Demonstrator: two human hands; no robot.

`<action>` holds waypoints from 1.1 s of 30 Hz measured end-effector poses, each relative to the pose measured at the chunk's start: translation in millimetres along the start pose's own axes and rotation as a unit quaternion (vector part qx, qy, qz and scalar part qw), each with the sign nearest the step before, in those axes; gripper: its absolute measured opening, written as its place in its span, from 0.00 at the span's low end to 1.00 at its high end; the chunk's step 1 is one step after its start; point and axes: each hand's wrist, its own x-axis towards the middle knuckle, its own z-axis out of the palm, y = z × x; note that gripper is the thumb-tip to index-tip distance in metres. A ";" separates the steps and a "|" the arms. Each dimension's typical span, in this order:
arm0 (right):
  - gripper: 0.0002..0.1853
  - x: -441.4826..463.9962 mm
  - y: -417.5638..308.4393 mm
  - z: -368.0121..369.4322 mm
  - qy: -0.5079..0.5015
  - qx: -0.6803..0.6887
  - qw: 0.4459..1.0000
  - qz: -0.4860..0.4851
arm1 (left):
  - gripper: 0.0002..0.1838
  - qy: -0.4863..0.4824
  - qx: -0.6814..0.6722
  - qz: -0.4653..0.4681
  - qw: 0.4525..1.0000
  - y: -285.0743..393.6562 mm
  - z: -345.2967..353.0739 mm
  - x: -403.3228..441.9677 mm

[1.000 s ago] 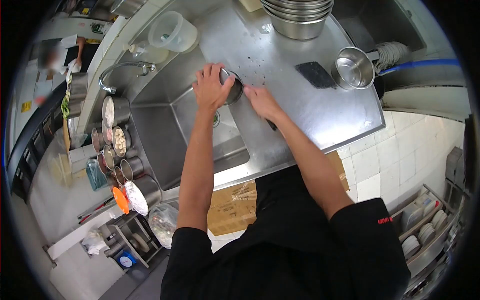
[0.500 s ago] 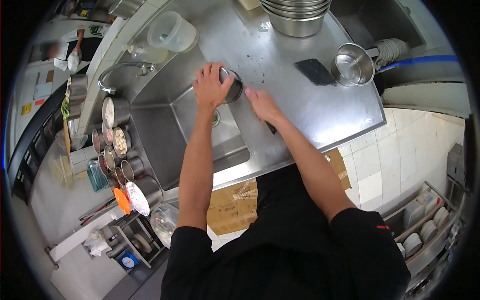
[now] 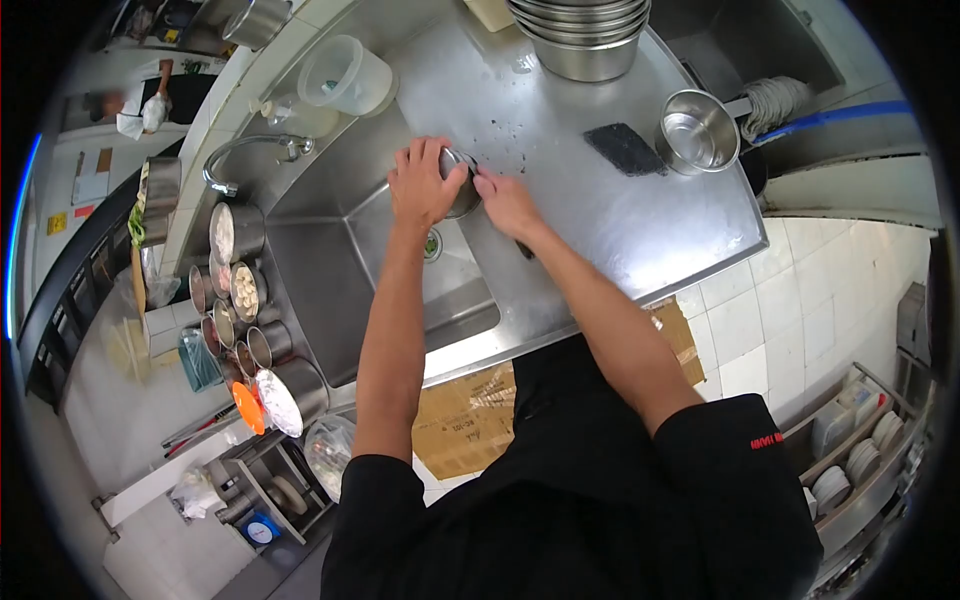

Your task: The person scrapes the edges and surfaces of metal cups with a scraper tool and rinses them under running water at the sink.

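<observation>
My left hand (image 3: 420, 185) is closed over a small round metal container (image 3: 465, 200), tilted above the edge between the sink basin and the steel counter. Its fingers wrap the far side and the thumb lies near the rim. My right hand (image 3: 508, 207) makes a fist around a dark-handled tool (image 3: 525, 250), whose handle end sticks out below the fist. The tool's other end reaches the container's rim; its exact shape is too small to make out. Below the hands lies the sink basin (image 3: 325, 270) with its drain.
A black scouring pad (image 3: 624, 149) and a steel saucepan (image 3: 698, 132) sit on the right of the counter. Stacked steel bowls (image 3: 585, 55) stand at the back. A faucet (image 3: 225, 160) and a plastic tub (image 3: 345, 75) are left; several food containers (image 3: 237, 232) line the sink's left side.
My right hand has moved slightly left and up, bringing the tool against the container's rim. My left hand stays on the container. The whole view has shifted a little.
</observation>
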 end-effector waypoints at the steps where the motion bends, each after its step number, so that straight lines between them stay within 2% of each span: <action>1: 0.27 -7.5 14.2 11.5 0.037 -0.007 0.999 -0.037 | 0.23 0.004 0.000 -0.001 1.000 -2.0 3.0 0.0; 3: 0.26 -21.2 29.2 18.2 0.037 0.008 0.997 -0.061 | 0.25 0.033 0.000 -0.028 0.999 -5.3 7.0 -1.1; 5: 0.26 -38.8 28.0 17.1 0.016 0.016 1.000 -0.020 | 0.26 0.015 -0.016 -0.045 0.999 -6.7 6.8 -4.0; 7: 0.26 -38.6 24.9 14.8 0.011 0.012 1.000 -0.018 | 0.27 0.010 -0.031 -0.055 0.998 -9.9 7.9 1.1; 9: 0.26 -36.4 23.6 13.6 0.008 0.010 1.000 -0.017 | 0.29 0.124 -0.051 -0.006 0.991 -11.2 8.2 2.5; 10: 0.26 -37.4 25.7 15.0 0.014 0.015 0.999 -0.026 | 0.29 0.124 -0.049 -0.006 0.991 -7.4 10.1 0.9; 12: 0.26 -38.1 28.7 17.7 0.023 0.023 0.999 -0.033 | 0.30 0.082 0.096 -0.196 0.972 9.1 18.8 -5.8; 13: 0.26 -39.0 29.9 18.8 0.030 0.016 0.999 -0.032 | 0.30 0.080 0.097 -0.194 0.973 15.7 20.4 -8.4; 15: 0.25 -34.7 32.0 16.8 0.042 0.011 0.999 -0.032 | 0.27 0.068 0.031 -0.250 0.965 26.2 22.0 -6.7; 16: 0.25 -31.8 33.9 15.6 0.046 0.022 0.998 -0.025 | 0.27 0.066 0.030 -0.249 0.966 27.2 20.3 -7.8; 18: 0.25 -19.6 34.4 8.7 0.048 0.033 0.998 -0.018 | 0.23 0.034 0.010 -0.141 0.989 25.2 14.6 -7.8; 20: 0.24 -5.6 31.7 -6.1 0.050 0.039 0.995 -0.080 | 0.22 0.039 0.002 -0.119 0.992 24.3 14.6 -5.0; 21: 0.24 -11.2 30.5 -6.7 0.049 0.041 0.995 -0.074 | 0.21 0.042 -0.006 -0.098 0.994 24.6 14.1 -7.7; 23: 0.24 -19.7 23.8 -8.0 0.012 -0.010 1.000 -0.015 | 0.21 0.036 -0.012 -0.094 0.995 24.2 10.4 -5.9; 24: 0.25 -25.3 39.9 1.0 0.045 -0.011 0.997 -0.065 | 0.21 0.035 -0.020 -0.095 0.995 25.5 9.4 -4.6; 27: 0.26 -23.0 50.5 5.2 0.066 -0.008 0.993 -0.098 | 0.21 0.038 -0.013 -0.069 0.997 22.1 10.8 -5.3; 30: 0.26 1.2 11.6 -7.2 0.028 -0.036 0.997 -0.063 | 0.21 0.032 -0.023 -0.071 0.997 24.3 5.5 -5.6; 33: 0.26 -13.1 24.7 -2.0 0.027 -0.025 0.999 -0.038 | 0.20 0.021 -0.030 -0.061 0.997 18.4 5.0 -3.8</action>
